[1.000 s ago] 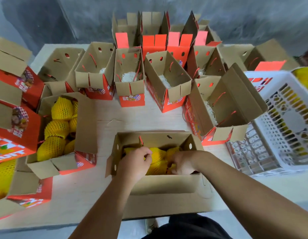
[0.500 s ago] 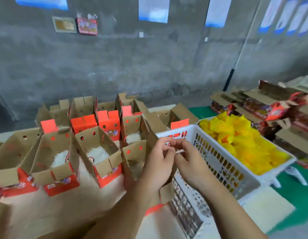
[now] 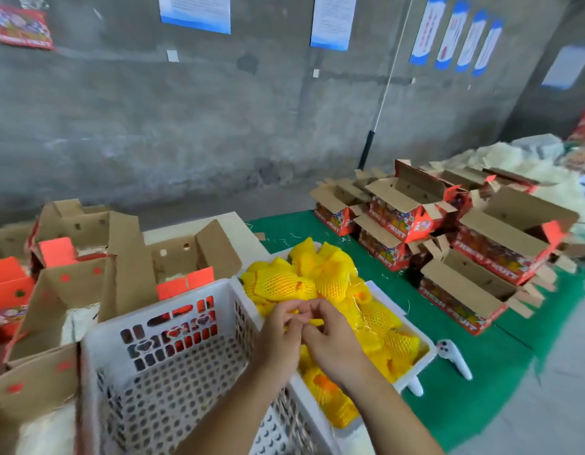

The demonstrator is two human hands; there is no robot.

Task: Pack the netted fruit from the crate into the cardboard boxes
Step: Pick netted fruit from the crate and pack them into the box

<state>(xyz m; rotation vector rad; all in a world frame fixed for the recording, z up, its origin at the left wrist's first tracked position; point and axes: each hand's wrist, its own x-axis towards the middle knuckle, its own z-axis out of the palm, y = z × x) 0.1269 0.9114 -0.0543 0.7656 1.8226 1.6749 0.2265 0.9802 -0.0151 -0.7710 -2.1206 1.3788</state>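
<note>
Now both hands, left (image 3: 279, 333) and right (image 3: 330, 339), have left the packed box and meet fingertips together over the white plastic crate (image 3: 402, 372); yellow foam-netted fruit (image 3: 301, 284) heaped below, ungripped. Next pick likely.

Pale table (image 3: 199, 228) bearing open cardboard boxes (image 3: 186, 257), green mat (image 3: 481, 362) with stacked boxes (image 3: 481, 257), white controller (image 3: 453, 356)

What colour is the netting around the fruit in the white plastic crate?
Yellow foam netting, seen best in the head view.
</note>
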